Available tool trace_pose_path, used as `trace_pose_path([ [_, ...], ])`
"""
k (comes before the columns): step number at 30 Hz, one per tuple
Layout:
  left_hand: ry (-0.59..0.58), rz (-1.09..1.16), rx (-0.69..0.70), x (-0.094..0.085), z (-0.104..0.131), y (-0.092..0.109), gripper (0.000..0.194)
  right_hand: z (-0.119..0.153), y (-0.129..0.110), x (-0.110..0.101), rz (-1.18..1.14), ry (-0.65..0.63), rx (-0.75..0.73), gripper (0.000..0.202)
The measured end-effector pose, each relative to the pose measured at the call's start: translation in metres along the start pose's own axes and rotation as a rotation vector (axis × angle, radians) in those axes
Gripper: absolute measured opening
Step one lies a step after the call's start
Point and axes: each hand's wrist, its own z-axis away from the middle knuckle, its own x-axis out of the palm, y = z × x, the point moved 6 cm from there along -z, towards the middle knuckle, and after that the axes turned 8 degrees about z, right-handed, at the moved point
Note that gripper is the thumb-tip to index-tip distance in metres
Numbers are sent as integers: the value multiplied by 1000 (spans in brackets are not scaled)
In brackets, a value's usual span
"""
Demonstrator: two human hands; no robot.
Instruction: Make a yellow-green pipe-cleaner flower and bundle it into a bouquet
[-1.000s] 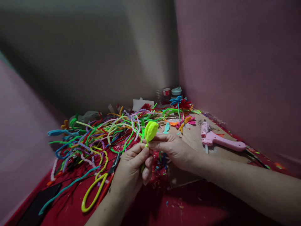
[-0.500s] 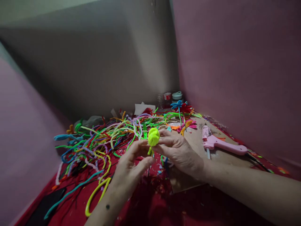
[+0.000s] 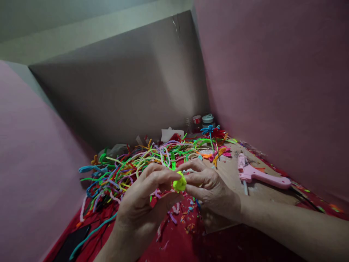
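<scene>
Yellow bud (image 3: 179,183) pinched by right hand (image 3: 213,186), left hand (image 3: 143,203) touching, its grip unclear; red cloth (image 3: 191,245) spreads past the cardboard (image 3: 228,174) edge.

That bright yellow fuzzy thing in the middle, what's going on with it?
A person's right hand pinches the yellow fuzzy piece, while the left hand is at its other side, thumb and forefinger apart. Behind them lies a tangled pile of colourful fuzzy stems. To the right, a pink glue gun rests on a brown board.
</scene>
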Motion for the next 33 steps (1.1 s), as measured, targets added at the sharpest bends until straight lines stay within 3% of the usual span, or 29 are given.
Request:
trace_pose_path([
  [8,-144,-262,146,-1,-9,13,19,0,1,0,0,9,-27,16],
  [17,-372,-377,231,-2,-18,15,20,-1,5,5,-87,-63,39,18],
  [26,-317,-298,150,-4,-23,6,24,-1,6,3,-77,-17,30,18],
  [33,-286,-303,139,-6,-26,3,27,-4,0,4,-35,-52,6,18],
])
